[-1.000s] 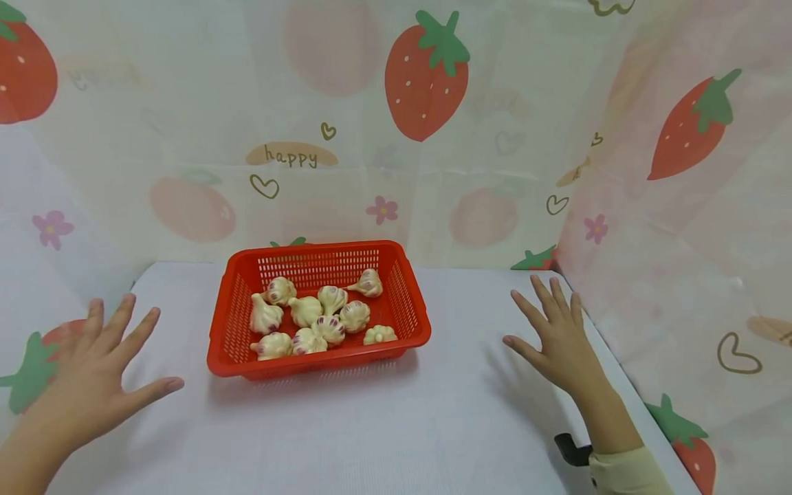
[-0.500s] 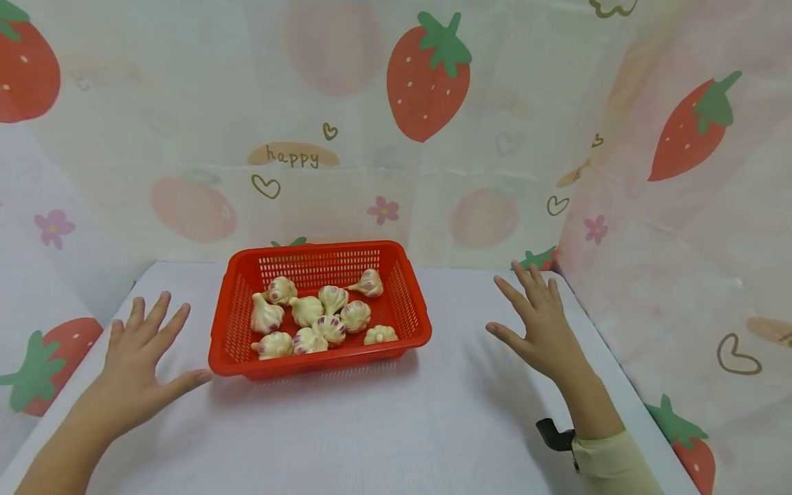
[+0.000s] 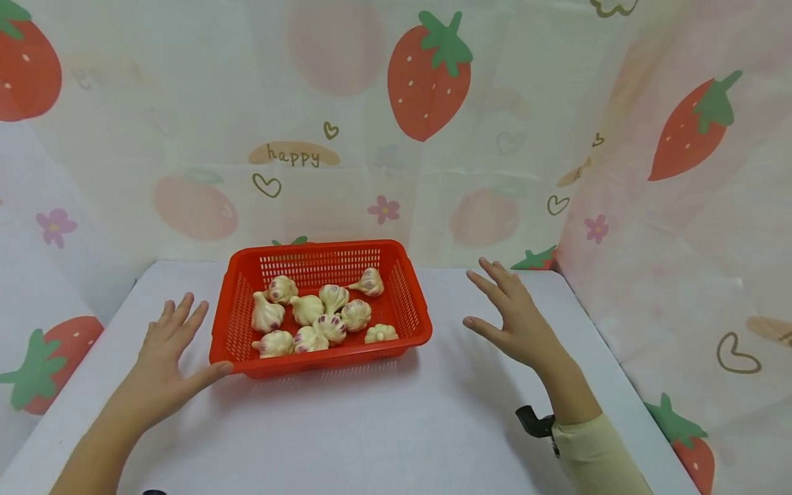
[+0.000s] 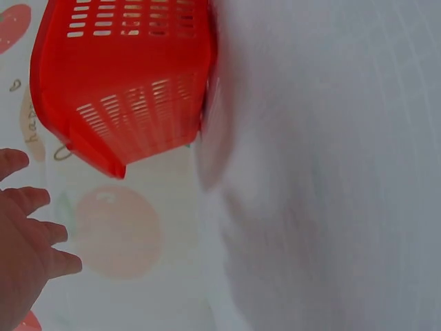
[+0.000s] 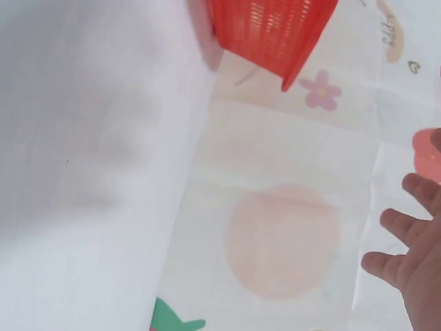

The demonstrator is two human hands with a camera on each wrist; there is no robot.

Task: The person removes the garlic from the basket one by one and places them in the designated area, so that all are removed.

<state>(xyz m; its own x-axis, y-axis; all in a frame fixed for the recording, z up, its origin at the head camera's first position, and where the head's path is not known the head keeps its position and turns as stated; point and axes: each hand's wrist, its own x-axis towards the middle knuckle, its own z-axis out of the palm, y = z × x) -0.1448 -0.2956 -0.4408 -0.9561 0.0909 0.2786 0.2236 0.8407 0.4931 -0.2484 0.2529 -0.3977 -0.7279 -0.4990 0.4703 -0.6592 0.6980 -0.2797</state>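
Observation:
A red plastic basket point(image 3: 322, 359) with slotted walls stands on the white table, holding several garlic bulbs point(image 3: 306, 310). The left hand point(image 3: 162, 364) is spread beside the basket's left end, its thumb tip at the near left corner in the head view; contact cannot be told. The right hand point(image 3: 520, 323) hovers to the right of the basket with a gap between, fingers spread. Neither hand holds anything. In the left wrist view the basket point(image 4: 124, 83) is above the left hand point(image 4: 27, 241); the right wrist view shows the basket point(image 5: 265, 34) and the right hand point(image 5: 417, 248).
The white table point(image 3: 371, 433) meets a strawberry-print curtain point(image 3: 346, 124) behind the basket, with more printed sheeting point(image 3: 699, 261) along the right side. A black device point(image 3: 535, 421) is at the right wrist.
Both hands have moved inward toward the basket, the left one to the right and the right one to the left. The basket and the garlic have stayed in place.

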